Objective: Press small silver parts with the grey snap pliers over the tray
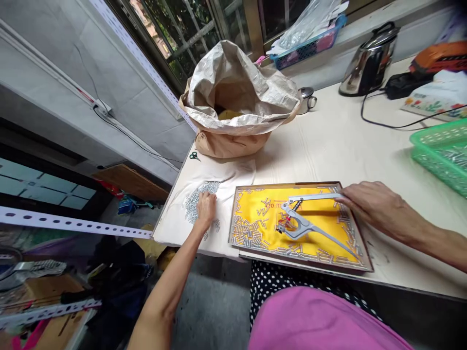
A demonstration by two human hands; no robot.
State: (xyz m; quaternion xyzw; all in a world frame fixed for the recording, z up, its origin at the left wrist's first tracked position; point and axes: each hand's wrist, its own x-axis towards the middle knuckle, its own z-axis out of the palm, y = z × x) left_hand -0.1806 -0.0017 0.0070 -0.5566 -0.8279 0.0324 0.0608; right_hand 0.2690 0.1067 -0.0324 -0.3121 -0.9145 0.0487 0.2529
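Note:
My left hand reaches down into a pile of small metal pins on the cloth-covered table, its fingers bent together at the pile. Whatever is between those fingertips is hidden. My right hand is closed around one handle end of grey hand pliers with a spring. The pliers lie over a shallow brown tray, jaws pointing left, the second handle slanting toward the tray's lower right corner. Yellow material lines the tray, and many silvery pins are scattered on it, thickest at the lower left.
A large open paper sack stands behind the pile, with green-handled scissors beside it. Farther right are a metal kettle, a cord, a tissue pack and a green basket of metal parts. The table's left edge is close to my left hand.

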